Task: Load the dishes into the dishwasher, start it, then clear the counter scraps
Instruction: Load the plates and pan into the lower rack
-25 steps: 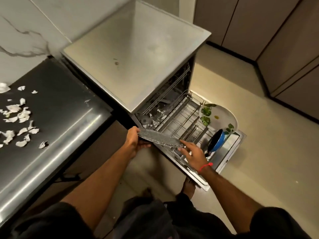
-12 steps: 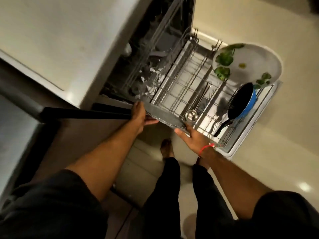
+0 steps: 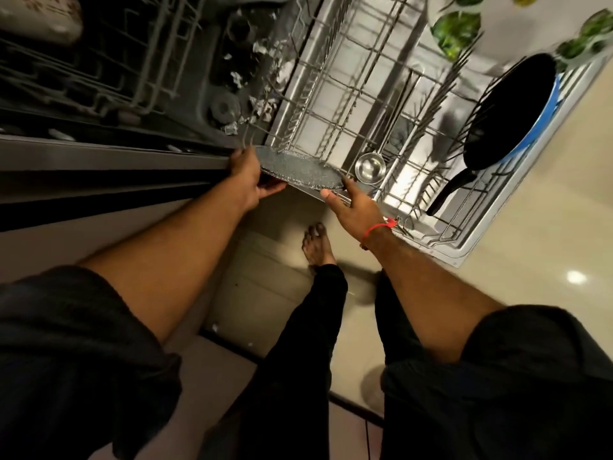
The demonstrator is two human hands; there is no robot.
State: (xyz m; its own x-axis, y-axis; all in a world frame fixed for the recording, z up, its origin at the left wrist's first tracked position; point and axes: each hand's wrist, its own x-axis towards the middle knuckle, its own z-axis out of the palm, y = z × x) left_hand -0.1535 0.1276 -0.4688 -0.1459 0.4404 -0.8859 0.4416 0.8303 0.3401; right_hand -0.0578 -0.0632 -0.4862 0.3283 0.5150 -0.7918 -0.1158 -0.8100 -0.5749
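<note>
Legs and foot: the person is standing over the open dishwasher in dark trousers, and one bare foot is showing on the pale floor just below the hands.
Sleeves: dark sleeves are filling both lower corners, and the bare forearms are reaching up from them toward the rack.
Right hand: the right hand is wearing a red thread at the wrist. Its fingers are lying spread and touching the right end of the grey plate; a closed grip is not showing there.
Left hand: the left hand is closing on the left end of the grey plate, with the thumb under the rim and the fingers on top.
Grey plate: the grey speckled plate is lying nearly flat between the two hands, at the near edge of the lower rack, with some rack wires crossing in front of it.
Steel ladle: a small round steel ladle is sitting in the rack just beside the right end of the plate.
Lower rack: the wire lower rack is standing pulled out over the open door.
Black pan: a black pan with a blue outside is leaning on its edge at the right of the rack, well apart from the hands.
White plate: a white plate with green leaves is standing at the far right corner.
Scraps: pale scraps are lying on the dishwasher floor, left of the rack.
</note>
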